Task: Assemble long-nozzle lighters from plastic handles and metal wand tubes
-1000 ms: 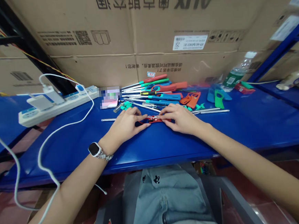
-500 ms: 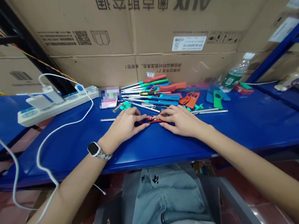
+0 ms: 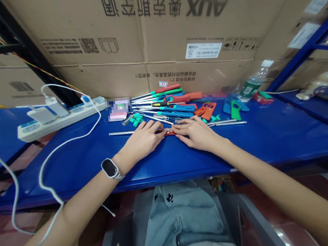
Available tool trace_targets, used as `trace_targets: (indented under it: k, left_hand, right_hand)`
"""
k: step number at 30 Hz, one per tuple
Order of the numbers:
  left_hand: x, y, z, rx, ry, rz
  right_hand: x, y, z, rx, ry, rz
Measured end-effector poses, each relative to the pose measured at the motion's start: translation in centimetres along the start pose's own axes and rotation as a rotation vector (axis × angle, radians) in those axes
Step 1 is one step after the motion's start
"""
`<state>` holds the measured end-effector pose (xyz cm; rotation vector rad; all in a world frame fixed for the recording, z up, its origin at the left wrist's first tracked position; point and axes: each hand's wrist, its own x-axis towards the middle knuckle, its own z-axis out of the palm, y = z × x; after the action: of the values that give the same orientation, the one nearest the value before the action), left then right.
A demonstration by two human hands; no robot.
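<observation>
A small red casing (image 3: 170, 133) with little metal parts inside lies on the blue table between my hands. My left hand (image 3: 146, 139) grips its left end, fingers pressed together, and hides that side. On its right end, the fingers of my right hand (image 3: 194, 134) are closed. Just behind, thin metal tubes (image 3: 229, 123) lie crosswise, partly covered by my hands. Beyond them is a pile of long lighters with red, green and blue handles (image 3: 180, 108). Orange casing pieces (image 3: 208, 110) and small teal pieces (image 3: 136, 118) lie around the pile.
A white power strip (image 3: 39, 128) with chargers and a cable stands on the left of the blue table (image 3: 267, 141). A phone-like item (image 3: 120, 109) lies beside the lighters. At the right are a green casing (image 3: 235, 109) and a bottle (image 3: 253, 83). A large cardboard box (image 3: 159, 32) stands behind.
My left hand has shifted slightly right along the red casing and now covers more of it. My right hand stays at its end. The camera view has shifted a little.
</observation>
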<state>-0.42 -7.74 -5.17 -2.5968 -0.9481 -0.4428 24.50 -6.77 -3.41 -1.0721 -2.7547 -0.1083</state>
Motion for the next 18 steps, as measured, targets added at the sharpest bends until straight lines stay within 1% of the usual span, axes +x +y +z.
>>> trace_targets:
  k: [5, 13, 18]
  left_hand:
    - [0.3, 0.0, 0.1, -0.011, 0.010, 0.028]
    - [-0.3, -1.5, 0.6, -0.155, 0.004, 0.038]
    - [-0.3, -1.2, 0.8, -0.154, 0.013, 0.017]
  right_hand:
    - [0.5, 0.1, -0.1, -0.030, 0.011, -0.003]
    - [0.3, 0.3, 0.3, -0.026, 0.049, -0.014]
    - [0.0, 0.5, 0.7, -0.011, 0.072, -0.025]
